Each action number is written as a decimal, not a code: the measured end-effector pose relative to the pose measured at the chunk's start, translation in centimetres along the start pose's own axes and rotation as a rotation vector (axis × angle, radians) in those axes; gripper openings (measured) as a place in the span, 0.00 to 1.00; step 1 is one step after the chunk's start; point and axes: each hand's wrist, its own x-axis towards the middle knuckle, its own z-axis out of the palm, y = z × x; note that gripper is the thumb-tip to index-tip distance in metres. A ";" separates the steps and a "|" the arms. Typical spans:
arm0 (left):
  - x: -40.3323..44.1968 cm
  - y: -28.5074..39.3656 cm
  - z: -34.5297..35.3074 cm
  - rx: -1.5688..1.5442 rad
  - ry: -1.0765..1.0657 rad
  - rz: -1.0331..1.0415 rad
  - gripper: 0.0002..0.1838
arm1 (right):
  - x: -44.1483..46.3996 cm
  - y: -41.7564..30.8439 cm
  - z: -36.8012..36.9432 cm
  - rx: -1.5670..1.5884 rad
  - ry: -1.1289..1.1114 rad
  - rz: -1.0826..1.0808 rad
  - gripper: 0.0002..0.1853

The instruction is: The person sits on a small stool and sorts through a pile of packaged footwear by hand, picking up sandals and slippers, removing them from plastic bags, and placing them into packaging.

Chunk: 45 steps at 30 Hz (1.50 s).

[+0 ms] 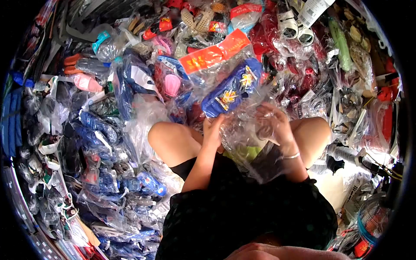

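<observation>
My left hand (213, 128) is closed on the near end of a blue slipper (229, 89), which has yellow-and-white cartoon prints and points up and to the right. My right hand (276, 125) is at the right side of a crumpled clear plastic bag (242, 134), its fingers curled into the film. The bag hangs between both hands over my lap and reaches the slipper's near end. Just beyond the slipper lies an orange printed card (215, 51) over clear wrapping. A bit of yellow-green material (244, 154) shows through the bag.
Heaps of plastic-wrapped footwear surround my crossed legs. Blue wrapped pairs (99, 128) lie at left, dark red ones (286, 82) at upper right. White sandals (297, 28) are at the top. A fan with a blue rim (366, 229) stands at lower right.
</observation>
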 end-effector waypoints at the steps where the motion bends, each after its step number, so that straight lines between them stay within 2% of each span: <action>1: 0.4 0.1 -0.3 0.079 -0.014 0.074 0.12 | -0.2 -0.3 -1.5 0.063 0.264 0.133 0.17; 2: 0.5 0.8 0.2 0.157 -0.025 0.145 0.11 | -1.1 -0.7 -3.6 0.057 0.282 0.018 0.16; 4: 1.3 1.6 -0.3 0.146 -0.030 0.187 0.11 | -2.1 -1.3 -5.9 0.121 0.563 -0.179 0.12; 6: 1.6 2.1 -0.7 0.269 0.012 0.261 0.12 | -2.0 -2.6 -7.8 -0.037 0.545 -0.293 0.14; 9: 1.6 2.7 -0.8 0.315 -0.019 0.250 0.15 | -0.7 -6.2 -4.5 -0.410 0.395 -0.268 0.23; 11: 1.1 2.8 -0.3 0.303 -0.045 0.270 0.15 | 1.4 -7.6 -2.8 -0.468 0.163 -0.071 0.28; 12: 0.9 2.8 0.0 0.285 -0.061 0.293 0.15 | 3.0 -7.5 -2.6 -0.537 0.060 0.016 0.25; 13: 0.7 2.9 -0.2 0.218 -0.108 0.212 0.16 | 4.4 -7.0 -2.6 -0.605 -0.046 0.105 0.23; 14: 0.3 3.3 -0.2 0.222 -0.112 0.215 0.16 | 5.5 -6.1 -2.8 -0.602 -0.046 0.099 0.23; 16: -0.3 4.3 -0.5 0.269 -0.213 0.164 0.17 | 7.3 -4.4 -2.8 -0.422 -0.274 0.271 0.14; 17: -0.4 4.9 -1.2 0.335 -0.226 0.179 0.18 | 6.7 -5.1 -1.7 -0.388 -0.258 0.128 0.06; 18: -0.6 5.9 -2.0 0.514 -0.181 0.177 0.15 | 6.6 -5.5 -1.8 -0.387 -0.267 0.135 0.06; 20: -0.2 6.7 -4.4 0.403 -0.237 0.074 0.12 | 6.5 -6.0 -2.8 -0.465 -0.272 -0.029 0.03; 21: -0.1 7.0 -4.7 0.444 -0.207 0.084 0.08 | 6.4 -6.4 -3.3 -0.559 -0.270 0.074 0.03; 22: 0.2 6.9 -4.8 0.448 -0.210 0.086 0.08 | 6.1 -6.3 -3.6 -0.556 -0.268 0.069 0.03; 24: 0.7 7.2 -4.4 0.696 -0.246 0.095 0.06 | 5.8 -5.7 -3.4 -0.526 -0.229 0.095 0.05; 26: 0.9 6.7 -4.1 0.769 -0.270 0.119 0.05 | 5.8 -4.0 -3.5 -0.261 -0.087 0.104 0.05; 28: 0.5 7.3 -3.5 0.778 -0.135 -0.104 0.06 | 6.2 -1.5 -4.5 -0.202 -0.084 -0.046 0.06; 30: 1.0 6.0 -4.7 0.707 -0.105 -0.123 0.05 | 5.7 -1.2 -3.2 -0.108 -0.013 -0.154 0.07; 32: 1.5 4.3 -5.1 0.448 -0.154 0.202 0.06 | 5.6 -0.5 -2.0 0.224 -0.080 -0.205 0.07; 33: 0.9 4.7 -3.7 0.401 -0.115 0.218 0.10 | 5.4 -0.7 -0.9 0.222 -0.088 -0.207 0.07; 34: 0.3 5.3 -2.2 0.400 -0.114 0.226 0.10 | 5.2 -1.0 0.2 0.370 -0.042 -0.192 0.06; 35: -0.4 5.8 -0.7 0.114 -0.082 0.176 0.10 | 5.0 -1.2 1.0 0.518 0.007 -0.175 0.05; 36: -0.8 5.8 0.1 -0.171 -0.051 0.123 0.09 | 4.9 -0.9 1.2 0.517 0.005 -0.179 0.05; 37: -0.5 4.5 -0.7 -0.194 -0.141 0.236 0.14 | 5.1 -0.2 1.2 0.527 0.027 -0.222 0.04; 38: -0.1 3.6 -1.9 -0.195 -0.142 0.238 0.14 | 5.3 0.6 1.1 0.538 0.050 -0.263 0.05; 41: 0.9 1.8 -4.5 -0.269 -0.002 0.171 0.28 | 5.3 0.7 0.8 0.505 0.076 -0.246 0.08; 42: 0.3 2.7 -3.5 -0.270 -0.001 0.173 0.28 | 5.0 -0.5 1.6 0.469 0.075 -0.246 0.09; 44: -1.2 4.2 -1.6 -0.447 -0.200 -0.040 0.28 | 4.5 -1.7 2.8 0.412 0.165 -0.231 0.10; 45: -1.6 3.7 -2.1 -0.448 -0.136 -0.181 0.29 | 4.6 -1.7 2.7 0.334 0.142 -0.244 0.10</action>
